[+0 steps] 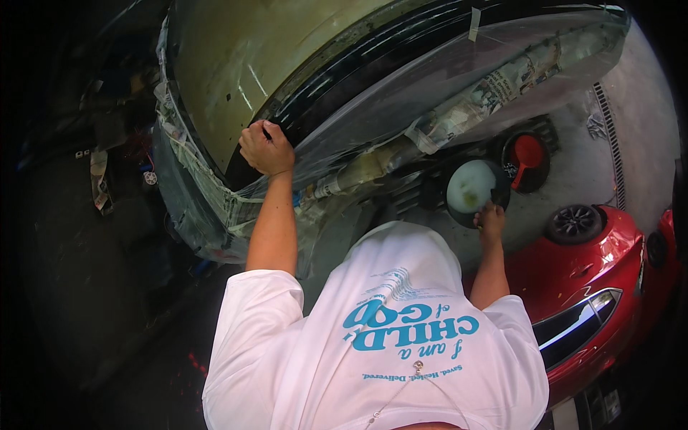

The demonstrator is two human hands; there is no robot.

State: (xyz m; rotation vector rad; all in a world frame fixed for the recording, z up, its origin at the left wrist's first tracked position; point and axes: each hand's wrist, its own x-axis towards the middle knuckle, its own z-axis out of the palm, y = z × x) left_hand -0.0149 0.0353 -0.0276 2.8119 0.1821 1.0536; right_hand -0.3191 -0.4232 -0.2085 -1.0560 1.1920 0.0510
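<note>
My left hand (268,149) is closed, its curled fingers resting at the edge of a dull yellow-green car panel (215,79), where a glossy black strip (337,89) runs along it. Whatever those fingers hold, if anything, is hidden. Lower and to the right, my right hand (490,221) is closed at the near rim of a round container with a pale, cloudy inside (471,175). A small dark piece (497,196) shows at its fingertips, too unclear to name. Inside the container is a yellowish-green patch (469,198).
Clear plastic sheeting (358,122) and taped newspaper (466,107) cover the car's side. Beyond the pale container, a dark round container holds something red (528,152). A red car (580,265) stands at right, near a floor drain grate (608,136).
</note>
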